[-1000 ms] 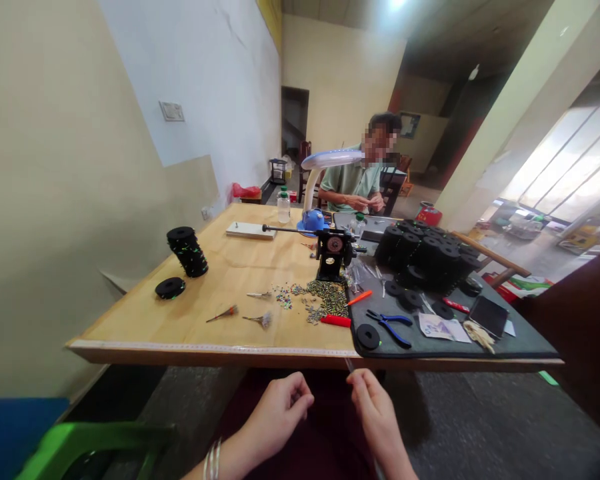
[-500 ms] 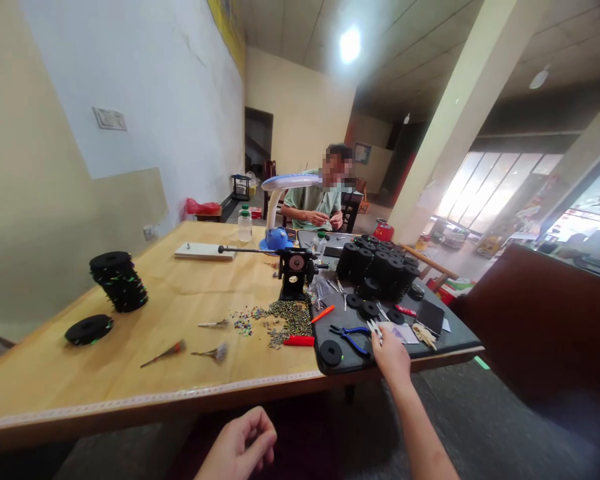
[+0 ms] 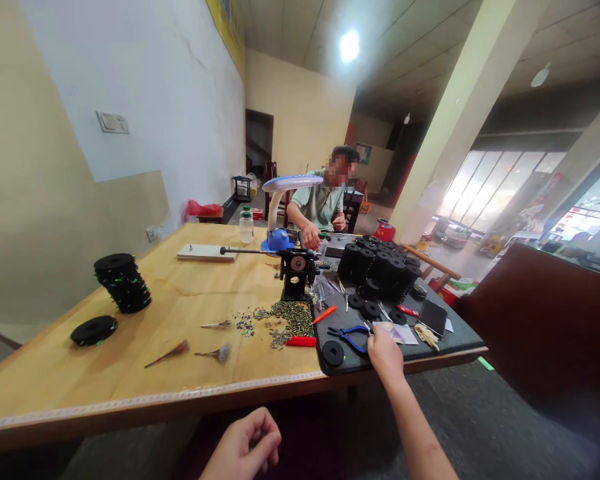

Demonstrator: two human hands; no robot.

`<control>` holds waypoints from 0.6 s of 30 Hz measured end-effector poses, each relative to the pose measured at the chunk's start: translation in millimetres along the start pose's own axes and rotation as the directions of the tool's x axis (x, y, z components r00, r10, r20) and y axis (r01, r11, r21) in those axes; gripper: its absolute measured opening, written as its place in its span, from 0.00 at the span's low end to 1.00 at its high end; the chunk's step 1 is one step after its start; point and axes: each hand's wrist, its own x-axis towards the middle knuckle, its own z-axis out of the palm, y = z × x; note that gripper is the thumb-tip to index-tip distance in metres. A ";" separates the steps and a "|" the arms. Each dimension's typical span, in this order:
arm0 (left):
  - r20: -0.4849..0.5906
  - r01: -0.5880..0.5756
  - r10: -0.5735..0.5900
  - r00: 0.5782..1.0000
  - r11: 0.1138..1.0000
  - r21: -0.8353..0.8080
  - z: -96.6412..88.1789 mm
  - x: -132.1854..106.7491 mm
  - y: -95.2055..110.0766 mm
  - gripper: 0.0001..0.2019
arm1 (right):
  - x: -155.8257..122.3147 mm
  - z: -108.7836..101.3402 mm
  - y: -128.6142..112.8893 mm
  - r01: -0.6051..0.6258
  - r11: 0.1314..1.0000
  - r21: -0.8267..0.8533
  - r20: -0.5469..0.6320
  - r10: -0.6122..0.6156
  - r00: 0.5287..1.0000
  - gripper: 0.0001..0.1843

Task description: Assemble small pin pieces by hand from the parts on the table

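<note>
My right hand (image 3: pixel 386 353) is closed at the front of the dark mat (image 3: pixel 410 357). Its fingers pinch a small metal tool whose tip barely shows; most of it is hidden. Just left of those fingers lie blue-handled pliers (image 3: pixel 353 339), and a black foam ring (image 3: pixel 333 353) is by the mat's front corner. Below the table edge my left hand (image 3: pixel 247 443) hangs with fingers curled in, nothing visible in it. A pale printed paper (image 3: pixel 403 333) and a beige glove (image 3: pixel 427 337) are to the right of my right hand.
Small striped parts (image 3: pixel 295 317) are heaped before a black hand-cranked device (image 3: pixel 297 273). Stacked black foam rolls (image 3: pixel 380 263) stand on the mat, and another stack (image 3: pixel 123 283) at left. A co-worker (image 3: pixel 325 207) sits across, beyond the blue lamp (image 3: pixel 279 240).
My right hand has shifted slightly left and down, and less of the metal tool shows. My left hand stays almost still. The co-worker has reached one hand forward to the table.
</note>
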 end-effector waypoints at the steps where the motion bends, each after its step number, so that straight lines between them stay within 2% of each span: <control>1: -0.003 0.001 -0.001 1.000 1.000 -0.002 -0.1 0.2 0.1 0.21 | -0.8 0.9 -2.2 0.008 1.000 -0.002 -0.003 -0.008 1.000 0.21; 9: -0.028 -0.001 0.000 1.000 0.999 -0.037 -4.5 -0.3 1.4 0.20 | 0.0 4.5 -0.9 0.043 0.999 -0.003 -0.073 -0.043 0.996 0.18; 12: -0.036 -0.002 0.000 0.999 0.999 -0.050 -5.6 -0.8 4.7 0.19 | -1.7 -3.7 4.8 0.076 0.997 0.024 -0.116 -0.073 0.991 0.17; 15: -0.076 -0.026 0.024 0.997 1.000 -0.016 -5.4 -3.6 12.3 0.17 | -18.4 -15.7 1.0 0.136 0.988 0.077 -0.164 -0.122 0.979 0.18; 16: -0.098 -0.046 0.047 0.994 0.999 0.009 -5.1 -4.9 15.7 0.16 | -28.6 -18.9 -4.1 0.172 0.978 0.118 -0.191 -0.148 0.970 0.19; 17: -0.124 -0.070 0.074 0.990 0.997 0.035 -4.7 -6.2 19.1 0.15 | -41.1 -21.4 -11.4 0.248 0.935 0.254 -0.256 -0.183 0.949 0.18; 18: -0.153 -0.095 0.102 0.983 0.994 0.050 -4.3 -7.4 22.5 0.13 | -55.5 -22.8 -20.8 0.327 0.856 0.401 -0.275 -0.229 0.934 0.18</control>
